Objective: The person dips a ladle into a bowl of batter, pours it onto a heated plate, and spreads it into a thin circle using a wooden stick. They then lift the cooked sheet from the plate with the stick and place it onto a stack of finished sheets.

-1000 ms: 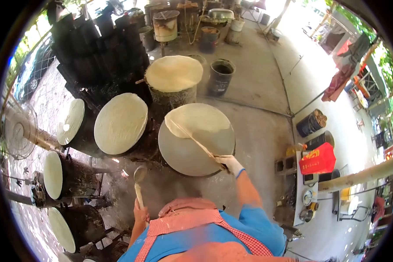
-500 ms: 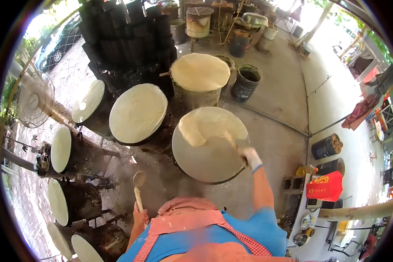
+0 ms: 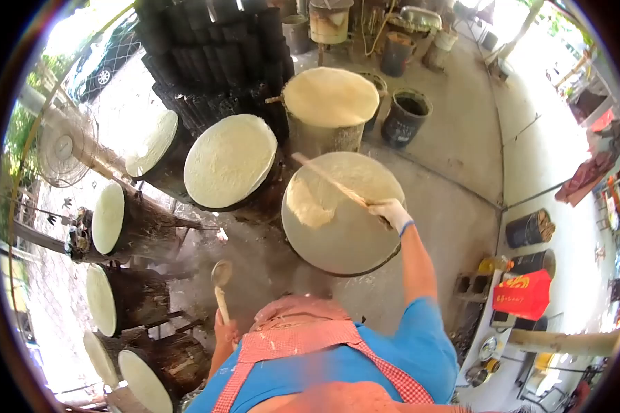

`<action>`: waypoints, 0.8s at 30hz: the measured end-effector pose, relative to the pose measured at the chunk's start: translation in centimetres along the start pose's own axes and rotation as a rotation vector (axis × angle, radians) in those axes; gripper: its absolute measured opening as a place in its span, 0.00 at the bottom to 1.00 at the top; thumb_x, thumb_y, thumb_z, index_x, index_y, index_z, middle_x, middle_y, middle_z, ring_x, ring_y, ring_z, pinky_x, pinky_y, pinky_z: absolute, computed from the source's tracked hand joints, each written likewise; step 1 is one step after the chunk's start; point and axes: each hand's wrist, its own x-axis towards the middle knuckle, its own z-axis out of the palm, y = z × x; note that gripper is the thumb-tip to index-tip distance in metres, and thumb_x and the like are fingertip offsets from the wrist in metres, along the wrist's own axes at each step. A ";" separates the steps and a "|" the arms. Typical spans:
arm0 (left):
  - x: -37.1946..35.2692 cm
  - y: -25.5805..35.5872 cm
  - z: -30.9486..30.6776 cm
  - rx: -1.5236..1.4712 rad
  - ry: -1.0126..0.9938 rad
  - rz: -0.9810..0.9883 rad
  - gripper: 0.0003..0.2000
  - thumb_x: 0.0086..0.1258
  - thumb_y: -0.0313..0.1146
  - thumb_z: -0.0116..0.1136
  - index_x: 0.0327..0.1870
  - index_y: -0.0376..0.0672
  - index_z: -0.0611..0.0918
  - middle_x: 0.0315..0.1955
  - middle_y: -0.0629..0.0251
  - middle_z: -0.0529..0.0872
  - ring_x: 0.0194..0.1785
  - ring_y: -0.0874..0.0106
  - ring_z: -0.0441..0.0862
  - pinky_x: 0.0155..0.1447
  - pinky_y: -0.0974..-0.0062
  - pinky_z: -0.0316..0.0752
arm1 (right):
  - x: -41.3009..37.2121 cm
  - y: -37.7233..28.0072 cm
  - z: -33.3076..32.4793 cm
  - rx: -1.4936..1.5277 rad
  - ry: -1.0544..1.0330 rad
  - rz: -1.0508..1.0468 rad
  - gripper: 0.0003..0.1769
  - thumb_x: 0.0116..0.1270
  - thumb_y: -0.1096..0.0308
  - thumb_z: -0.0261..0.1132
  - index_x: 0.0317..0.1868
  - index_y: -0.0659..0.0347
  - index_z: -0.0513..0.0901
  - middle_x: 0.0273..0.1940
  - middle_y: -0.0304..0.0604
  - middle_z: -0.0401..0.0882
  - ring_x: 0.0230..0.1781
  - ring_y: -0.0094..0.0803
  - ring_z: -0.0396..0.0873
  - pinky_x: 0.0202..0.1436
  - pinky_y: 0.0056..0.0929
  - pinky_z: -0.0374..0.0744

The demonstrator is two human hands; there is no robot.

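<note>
My right hand (image 3: 391, 212), in a pale glove, is closed around the handle of a long wooden spreader (image 3: 332, 182). The spreader angles up and left across a round griddle (image 3: 344, 249). Pale batter (image 3: 310, 208) lies in a thick patch on the griddle's left part, with a thinner film toward the far side. Down at lower left, my left hand (image 3: 225, 332) grips the pale handle of a ladle (image 3: 222, 273), its bowl pointing up and away from the griddle.
Batter-coated rounds stand on drums nearby: one behind (image 3: 331, 98), one at left (image 3: 231, 162), several more along the left side. Dark stacked pieces (image 3: 213, 51) rise at the back. A black bucket (image 3: 406, 118) sits behind right. A fan (image 3: 63, 146) and red bag (image 3: 522, 294) flank the area.
My right hand has swung the spreader so its far end now points toward the griddle's upper left edge. The view has shifted slightly. My left hand still holds the ladle.
</note>
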 end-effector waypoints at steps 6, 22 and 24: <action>1.2 -2.3 -1.7 0.069 -0.024 0.024 0.35 0.60 0.19 0.47 0.70 0.53 0.55 0.16 0.69 0.67 0.11 0.79 0.62 0.11 0.79 0.57 | -5.0 5.8 -1.8 -0.001 -0.340 0.203 0.20 0.55 0.66 0.66 0.50 0.62 0.83 0.18 0.34 0.72 0.11 0.19 0.63 0.11 0.23 0.58; 3.0 -1.5 -8.5 0.067 -0.167 -0.031 0.34 0.61 0.19 0.47 0.70 0.57 0.56 0.17 0.71 0.67 0.11 0.80 0.62 0.11 0.81 0.57 | -18.4 7.3 -2.8 -0.454 -0.034 0.482 0.06 0.55 0.67 0.65 0.27 0.61 0.82 0.15 0.36 0.70 0.13 0.20 0.64 0.15 0.26 0.62; 4.6 -0.1 -9.5 0.145 -0.203 -0.100 0.34 0.62 0.20 0.48 0.70 0.58 0.56 0.15 0.72 0.67 0.11 0.80 0.62 0.10 0.81 0.56 | -27.5 13.3 -2.4 -0.010 0.135 0.291 0.17 0.52 0.68 0.66 0.41 0.68 0.85 0.20 0.34 0.75 0.15 0.21 0.66 0.18 0.22 0.63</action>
